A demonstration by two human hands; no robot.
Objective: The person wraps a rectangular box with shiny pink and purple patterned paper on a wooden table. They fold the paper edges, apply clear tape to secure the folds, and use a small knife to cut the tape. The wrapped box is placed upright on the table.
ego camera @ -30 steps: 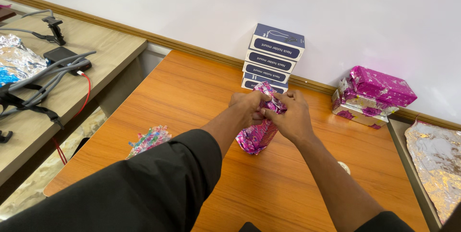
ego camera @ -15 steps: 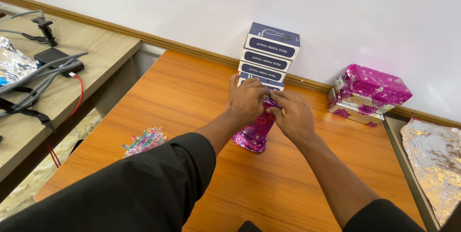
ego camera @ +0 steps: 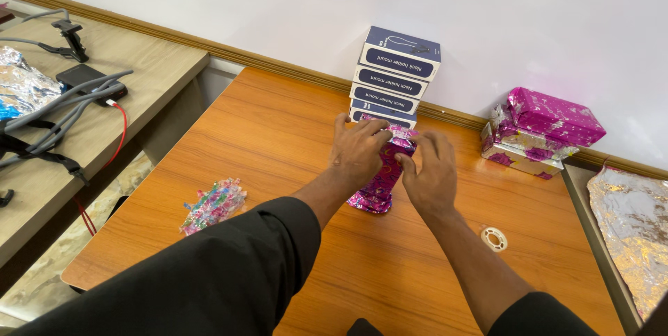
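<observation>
Left hand (ego camera: 358, 149) and right hand (ego camera: 433, 176) side by side, fingers curled, arms outstretched.

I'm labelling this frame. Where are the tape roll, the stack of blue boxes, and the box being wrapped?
tape roll (ego camera: 494, 239), head view, on its ring.
blue boxes (ego camera: 400, 61), head view, top box.
wrapped box (ego camera: 379, 183), head view, lower side.

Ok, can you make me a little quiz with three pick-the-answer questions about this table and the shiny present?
1. Where is the tape roll?
A. on the orange table
B. on the box stack
C. on the floor

2. How many dark blue boxes are stacked?
A. one
B. four
C. nine

3. What are the hands doing?
A. resting flat
B. pressing the pink wrapped parcel
C. holding scissors

Answers: 1 A, it lies on the tabletop to the right. 2 B, four show. 3 B, left hand and right hand both grip its top.
</observation>
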